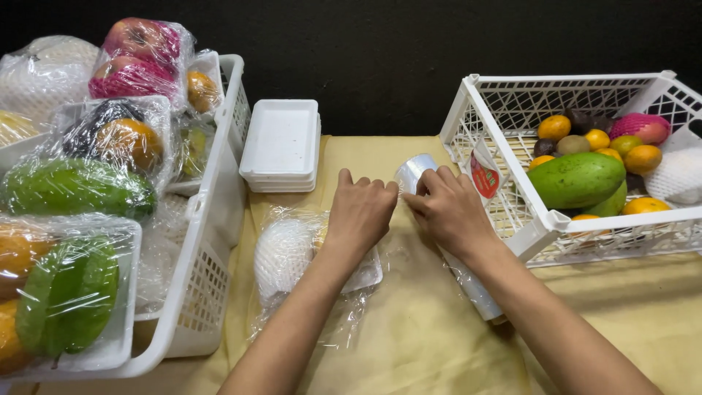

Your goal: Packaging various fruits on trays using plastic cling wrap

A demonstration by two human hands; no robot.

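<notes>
Pinching the free edge of a cling film roll (417, 175) between both hands, left hand (360, 212) and right hand (447, 211) work above a half-wrapped foam tray (292, 256), with wrapped trays filling the left crate (212, 219) and loose fruit remaining in the right crate (512, 219).

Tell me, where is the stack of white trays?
In the head view, the stack of white trays sits at the far edge of the yellow table, just right of the left basket, beyond the left hand.

Yellow-clothed table (409, 344) bears two white crates (212, 241), foam trays (281, 146), wrapped tray (292, 256)
</notes>
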